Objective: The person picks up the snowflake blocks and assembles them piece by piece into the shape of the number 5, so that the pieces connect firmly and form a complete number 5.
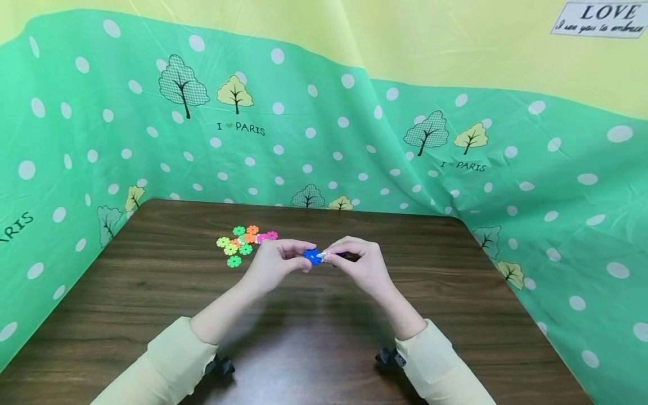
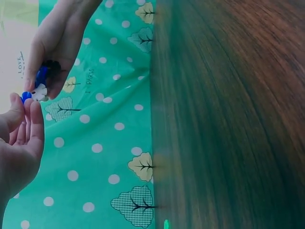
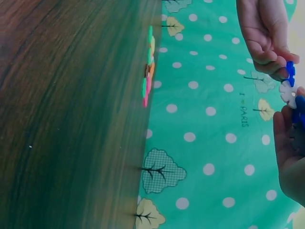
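Observation:
Fingers and thumb of my left hand (image 1: 268, 263) pinch a blue notched plastic disc (image 1: 312, 257) by its edge. Facing it, my right hand (image 1: 367, 264) grips a small cluster of similar discs. In the left wrist view the cluster has a white disc (image 2: 39, 92), a second blue disc (image 2: 42, 75) and a black disc (image 2: 52, 66), partly hidden by the right fingers. The white disc stands at an angle against the blue one in my left hand, edge to edge. Both hands are raised over the middle of the table.
Left of my hands, a loose pile of notched discs (image 1: 245, 248) in green, yellow, orange and pink lies on the dark wooden table (image 1: 152, 292). A green polka-dot curtain (image 1: 283, 146) hangs along the table's back and sides. Each sleeve cuff has a black device (image 1: 220, 367) beneath it.

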A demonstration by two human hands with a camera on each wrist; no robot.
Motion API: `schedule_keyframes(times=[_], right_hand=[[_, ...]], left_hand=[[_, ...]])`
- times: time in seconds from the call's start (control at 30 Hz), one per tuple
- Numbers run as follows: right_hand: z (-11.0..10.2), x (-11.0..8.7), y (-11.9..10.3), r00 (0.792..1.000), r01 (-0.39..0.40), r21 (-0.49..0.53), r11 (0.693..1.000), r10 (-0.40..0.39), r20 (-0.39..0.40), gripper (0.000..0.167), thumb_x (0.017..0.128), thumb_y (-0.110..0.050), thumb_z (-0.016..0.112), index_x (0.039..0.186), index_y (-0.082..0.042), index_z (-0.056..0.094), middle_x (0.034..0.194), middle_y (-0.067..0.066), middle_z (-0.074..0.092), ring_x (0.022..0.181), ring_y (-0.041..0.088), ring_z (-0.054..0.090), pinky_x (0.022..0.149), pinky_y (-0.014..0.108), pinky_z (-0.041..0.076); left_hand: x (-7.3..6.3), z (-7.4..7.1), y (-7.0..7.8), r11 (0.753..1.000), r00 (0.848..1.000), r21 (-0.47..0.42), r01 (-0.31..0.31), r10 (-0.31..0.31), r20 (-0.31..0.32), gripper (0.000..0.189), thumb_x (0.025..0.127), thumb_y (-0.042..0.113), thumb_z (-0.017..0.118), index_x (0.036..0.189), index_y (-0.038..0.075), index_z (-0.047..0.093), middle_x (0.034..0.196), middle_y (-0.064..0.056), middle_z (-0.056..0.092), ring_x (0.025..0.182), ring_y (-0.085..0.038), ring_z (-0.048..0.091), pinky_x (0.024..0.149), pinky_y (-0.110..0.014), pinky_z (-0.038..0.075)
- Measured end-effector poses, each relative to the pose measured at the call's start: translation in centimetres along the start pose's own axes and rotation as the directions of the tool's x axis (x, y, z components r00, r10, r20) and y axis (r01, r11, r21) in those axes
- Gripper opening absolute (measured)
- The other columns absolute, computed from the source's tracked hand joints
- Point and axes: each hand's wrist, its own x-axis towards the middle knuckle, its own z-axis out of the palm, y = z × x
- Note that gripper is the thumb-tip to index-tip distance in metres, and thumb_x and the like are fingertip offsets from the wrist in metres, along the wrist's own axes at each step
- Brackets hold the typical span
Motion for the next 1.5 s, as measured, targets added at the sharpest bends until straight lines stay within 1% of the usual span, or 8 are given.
schedule_keyframes(times=[0.13,0.33,0.67,0.83,1.07,1.13,1.3,1.5], right_hand=[[-0.2,0.1,-2.0,0.998,-0.053,-0.074,0.996,0.055,0.022,0.004,0.083,-0.002,0.07,0.086,0.0,0.071,0.086,0.011,0.07,0.072,0.015,0.062,0.059,0.024,0.051],[-1.0,0.1,-2.4,0.992,-0.094,-0.189,0.977,0.108,0.067,0.005,0.085,-0.005,0.069,0.09,-0.003,0.069,0.084,0.007,0.07,0.063,0.017,0.055,0.054,0.024,0.047],[-2.4,-0.2,-2.2,0.986,-0.12,-0.285,0.951,0.147,0.074,0.013,0.087,-0.009,0.067,0.098,-0.005,0.072,0.09,0.007,0.071,0.064,0.017,0.056,0.052,0.023,0.045],[-2.9,-0.2,-2.0,0.987,-0.091,-0.295,0.951,0.126,0.101,0.011,0.087,-0.008,0.067,0.097,-0.005,0.072,0.087,0.006,0.071,0.062,0.014,0.054,0.05,0.023,0.043],[-3.5,0.0,-1.8,0.982,-0.107,-0.274,0.956,0.145,0.123,0.009,0.086,-0.009,0.069,0.093,-0.005,0.072,0.083,0.006,0.07,0.062,0.013,0.052,0.052,0.023,0.043],[-3.6,0.1,-1.7,0.979,-0.123,-0.269,0.955,0.161,0.127,0.009,0.085,-0.009,0.07,0.093,-0.005,0.072,0.084,0.006,0.07,0.063,0.014,0.052,0.053,0.022,0.044],[-3.7,0.2,-1.7,0.972,-0.146,-0.266,0.953,0.188,0.138,0.011,0.084,-0.011,0.072,0.094,-0.006,0.073,0.086,0.004,0.07,0.066,0.015,0.055,0.056,0.024,0.047],[-3.7,0.2,-1.6,0.97,-0.145,-0.237,0.961,0.185,0.159,0.013,0.083,-0.01,0.072,0.094,-0.005,0.074,0.089,0.005,0.071,0.074,0.014,0.06,0.06,0.025,0.05]], left_hand=[[0.2,0.1,-0.2,0.999,1.0,0.041,0.003,-0.003,0.006,0.033,0.078,0.015,0.076,0.109,0.005,0.07,0.091,-0.011,0.072,0.077,-0.021,0.068,0.074,-0.032,0.057],[0.3,-0.8,-0.7,0.984,0.999,0.174,-0.048,0.045,0.02,0.04,0.076,0.025,0.079,0.113,0.013,0.069,0.087,-0.001,0.069,0.079,-0.015,0.064,0.074,-0.03,0.055],[0.5,-6.5,-2.0,0.909,0.995,0.406,-0.095,0.096,0.017,0.04,0.075,0.031,0.079,0.112,0.021,0.068,0.097,0.007,0.069,0.087,-0.014,0.06,0.074,-0.029,0.051],[0.6,-9.6,-3.2,0.858,0.997,0.507,-0.081,0.08,0.023,0.042,0.076,0.03,0.079,0.115,0.019,0.067,0.109,0.002,0.066,0.099,-0.02,0.058,0.082,-0.041,0.049],[0.6,-13.1,-5.5,0.782,0.994,0.617,-0.083,0.024,0.104,0.041,0.076,0.032,0.078,0.112,0.014,0.069,0.116,-0.003,0.063,0.113,-0.025,0.048,0.093,-0.051,0.043],[0.6,-13.8,-6.2,0.754,0.99,0.647,-0.114,0.029,0.141,0.037,0.075,0.025,0.08,0.109,0.013,0.07,0.112,-0.004,0.065,0.111,-0.027,0.048,0.092,-0.051,0.042],[0.6,-15.2,-8.1,0.651,0.967,0.726,-0.221,0.051,0.249,0.034,0.071,0.016,0.082,0.103,0.008,0.072,0.105,-0.005,0.068,0.105,-0.03,0.05,0.092,-0.051,0.041],[0.4,-16.4,-9.4,0.596,0.955,0.77,-0.229,-0.016,0.296,0.033,0.071,0.021,0.081,0.102,0.011,0.073,0.106,-0.005,0.067,0.106,-0.032,0.049,0.091,-0.056,0.037]])
